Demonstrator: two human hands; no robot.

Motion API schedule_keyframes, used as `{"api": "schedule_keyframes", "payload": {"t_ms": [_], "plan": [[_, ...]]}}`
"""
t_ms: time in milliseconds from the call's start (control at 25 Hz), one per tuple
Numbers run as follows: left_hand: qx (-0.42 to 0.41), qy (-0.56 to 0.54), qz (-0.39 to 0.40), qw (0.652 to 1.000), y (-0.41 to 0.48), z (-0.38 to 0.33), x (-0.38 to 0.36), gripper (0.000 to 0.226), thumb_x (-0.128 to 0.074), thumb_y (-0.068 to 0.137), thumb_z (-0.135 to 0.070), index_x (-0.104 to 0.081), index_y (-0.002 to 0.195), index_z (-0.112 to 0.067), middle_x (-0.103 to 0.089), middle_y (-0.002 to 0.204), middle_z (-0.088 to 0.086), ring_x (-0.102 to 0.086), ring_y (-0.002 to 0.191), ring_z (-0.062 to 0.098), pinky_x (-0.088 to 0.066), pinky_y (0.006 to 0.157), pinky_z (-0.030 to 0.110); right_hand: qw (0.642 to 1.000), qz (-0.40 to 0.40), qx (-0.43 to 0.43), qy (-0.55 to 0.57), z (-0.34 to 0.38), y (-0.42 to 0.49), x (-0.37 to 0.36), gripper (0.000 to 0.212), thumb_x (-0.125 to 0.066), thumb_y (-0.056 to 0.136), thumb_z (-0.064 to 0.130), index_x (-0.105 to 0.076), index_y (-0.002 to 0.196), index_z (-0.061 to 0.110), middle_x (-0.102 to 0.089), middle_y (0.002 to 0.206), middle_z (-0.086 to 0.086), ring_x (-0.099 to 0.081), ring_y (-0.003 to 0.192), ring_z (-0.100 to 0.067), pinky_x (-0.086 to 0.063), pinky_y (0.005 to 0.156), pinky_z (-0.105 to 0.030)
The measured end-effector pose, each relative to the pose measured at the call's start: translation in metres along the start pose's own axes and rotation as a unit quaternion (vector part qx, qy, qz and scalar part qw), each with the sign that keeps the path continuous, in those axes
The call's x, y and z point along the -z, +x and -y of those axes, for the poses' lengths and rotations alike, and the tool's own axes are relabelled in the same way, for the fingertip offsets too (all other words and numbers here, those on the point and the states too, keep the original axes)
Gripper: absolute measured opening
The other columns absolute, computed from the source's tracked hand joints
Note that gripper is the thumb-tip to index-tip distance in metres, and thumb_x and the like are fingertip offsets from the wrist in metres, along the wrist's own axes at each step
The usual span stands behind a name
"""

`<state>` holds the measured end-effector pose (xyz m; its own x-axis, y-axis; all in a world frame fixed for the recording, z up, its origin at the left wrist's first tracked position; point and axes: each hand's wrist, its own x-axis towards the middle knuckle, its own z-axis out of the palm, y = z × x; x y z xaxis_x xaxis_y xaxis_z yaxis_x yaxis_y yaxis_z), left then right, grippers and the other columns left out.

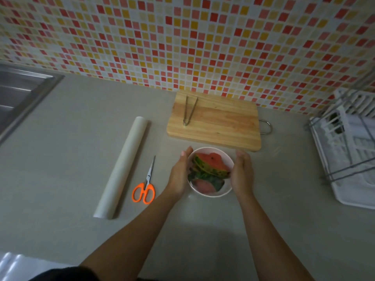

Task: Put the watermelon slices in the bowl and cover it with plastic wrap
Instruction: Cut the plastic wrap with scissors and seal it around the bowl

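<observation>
A pale pink bowl sits on the grey counter, holding watermelon slices with red flesh and green rind. A clear film of plastic wrap seems to lie over the bowl and onto the counter around it. My left hand presses flat against the bowl's left side. On the opposite side, my right hand does the same. Fingers of both hands are straight and together, cupping the bowl. The plastic wrap roll lies to the left of the bowl.
Orange-handled scissors lie between roll and bowl. A wooden cutting board with metal tongs stands behind the bowl by the tiled wall. A white dish rack is at the right, a steel sink at the far left.
</observation>
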<state>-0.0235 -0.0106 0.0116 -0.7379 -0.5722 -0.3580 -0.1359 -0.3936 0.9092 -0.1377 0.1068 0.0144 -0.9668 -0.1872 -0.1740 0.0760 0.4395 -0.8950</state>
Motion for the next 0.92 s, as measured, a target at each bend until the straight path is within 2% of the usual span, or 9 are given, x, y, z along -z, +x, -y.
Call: {"api": "schedule_keyframes", "payload": {"t_ms": [80,160,240,360,520,600,680,760,920], "plan": [[-0.007,-0.029,0.007,1.000,0.003,0.009,-0.003,0.058,-0.016,0.101,-0.044,-0.052,0.127,-0.007,-0.061,0.123,0.013,-0.058,0.114,0.024,-0.046,0.099,0.042,0.995,0.071,-0.002,0.069,0.003,-0.001,-0.007,0.031,-0.034,0.097,0.032,-0.063,0.107,0.028,-0.062,0.111,0.003,-0.056,0.100,-0.013,-0.042,0.076,-0.021],[0.028,-0.056,0.010,0.998,0.006,0.012,-0.005,0.063,-0.014,0.099,-0.051,-0.055,0.127,-0.012,-0.064,0.120,0.016,-0.060,0.113,0.029,-0.051,0.095,0.043,0.989,0.081,-0.052,0.116,-0.001,-0.002,-0.013,0.036,-0.033,0.095,0.039,-0.068,0.093,0.033,-0.068,0.098,0.000,-0.063,0.092,-0.018,-0.050,0.076,-0.030],[0.056,-0.014,0.000,0.998,0.016,0.006,-0.009,0.071,-0.011,0.095,-0.059,-0.059,0.127,-0.016,-0.066,0.119,0.017,-0.061,0.113,0.031,-0.049,0.097,0.046,0.987,0.014,-0.082,0.138,-0.008,-0.006,-0.016,0.044,-0.030,0.089,0.047,-0.070,0.090,0.030,-0.070,0.093,-0.003,-0.065,0.088,-0.021,-0.052,0.076,-0.034],[0.072,0.125,-0.023,0.989,0.030,-0.005,-0.011,0.083,-0.008,0.091,-0.065,-0.070,0.110,-0.013,-0.069,0.110,0.019,-0.063,0.106,0.030,-0.047,0.099,0.048,0.981,-0.068,-0.073,0.166,-0.008,-0.013,-0.019,0.049,-0.027,0.088,0.048,-0.070,0.088,0.026,-0.070,0.086,0.000,-0.066,0.082,-0.017,-0.049,0.065,-0.028],[0.065,-0.045,0.029,0.996,0.026,0.007,-0.007,0.064,-0.016,0.095,-0.059,-0.071,0.101,-0.027,-0.072,0.106,0.011,-0.064,0.107,0.029,-0.050,0.095,0.047,0.973,-0.061,-0.099,0.198,-0.007,-0.013,-0.018,0.052,-0.024,0.094,0.047,-0.070,0.089,0.024,-0.071,0.089,-0.004,-0.066,0.082,-0.019,-0.051,0.069,-0.030],[0.069,-0.081,0.013,0.994,0.023,0.017,-0.010,0.060,-0.023,0.096,-0.056,-0.068,0.109,-0.020,-0.070,0.111,0.014,-0.062,0.110,0.033,-0.051,0.094,0.046,0.968,-0.053,-0.112,0.216,-0.008,-0.012,-0.018,0.052,-0.024,0.095,0.047,-0.069,0.091,0.023,-0.070,0.090,-0.005,-0.066,0.082,-0.019,-0.051,0.068,-0.029],[0.079,-0.027,-0.026,0.996,0.025,0.020,-0.014,0.065,-0.023,0.095,-0.058,-0.066,0.115,-0.013,-0.068,0.112,0.019,-0.063,0.108,0.034,-0.049,0.096,0.049,0.967,-0.053,-0.114,0.223,-0.009,-0.012,-0.019,0.053,-0.024,0.094,0.050,-0.069,0.092,0.023,-0.071,0.089,-0.004,-0.067,0.082,-0.017,-0.050,0.065,-0.027],[0.070,0.056,-0.050,0.995,0.028,0.021,-0.012,0.066,-0.025,0.092,-0.060,-0.069,0.109,-0.013,-0.070,0.108,0.017,-0.065,0.104,0.028,-0.049,0.096,0.049,0.966,-0.057,-0.111,0.227,-0.012,-0.011,-0.021,0.053,-0.025,0.093,0.053,-0.069,0.090,0.024,-0.071,0.089,-0.003,-0.067,0.082,-0.016,-0.050,0.065,-0.026],[0.052,0.134,-0.028,0.989,0.033,0.010,-0.011,0.063,-0.029,0.089,-0.062,-0.072,0.106,-0.019,-0.071,0.107,0.012,-0.065,0.102,0.025,-0.049,0.097,0.047,0.964,-0.066,-0.107,0.234,-0.014,-0.011,-0.023,0.053,-0.026,0.088,0.059,-0.069,0.082,0.028,-0.070,0.084,0.001,-0.067,0.080,-0.015,-0.050,0.065,-0.026]]}}
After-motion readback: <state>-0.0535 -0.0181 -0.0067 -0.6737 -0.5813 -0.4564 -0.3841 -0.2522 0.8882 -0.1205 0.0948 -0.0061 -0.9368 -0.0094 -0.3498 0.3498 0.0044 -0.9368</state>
